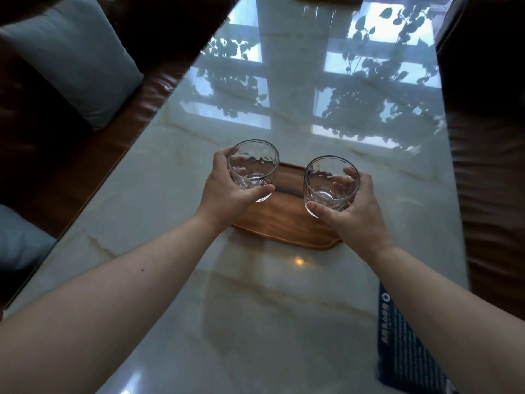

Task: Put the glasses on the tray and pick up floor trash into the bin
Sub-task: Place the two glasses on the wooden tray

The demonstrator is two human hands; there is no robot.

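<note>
Over a glossy pale stone table, two bare arms reach forward, each hand wrapped around a clear, empty drinking glass. Left hand holds the left glass with fingers curled round its far side and thumb across the near wall; right hand holds the right glass the same way. Both glasses stand upright, mouths up, and appear to hover rather than rest — whether either base touches anything cannot be told.

Directly beneath and between the hands lies a brown wooden tray, its long side running left to right. Each glass sits above its own end of the tray, so the likely move is simply straight down, both hands about equally near.

A dark printed leaflet lies at the near right table edge. Brown leather seating with a grey cushion runs along the left. No floor trash or bin is visible.
</note>
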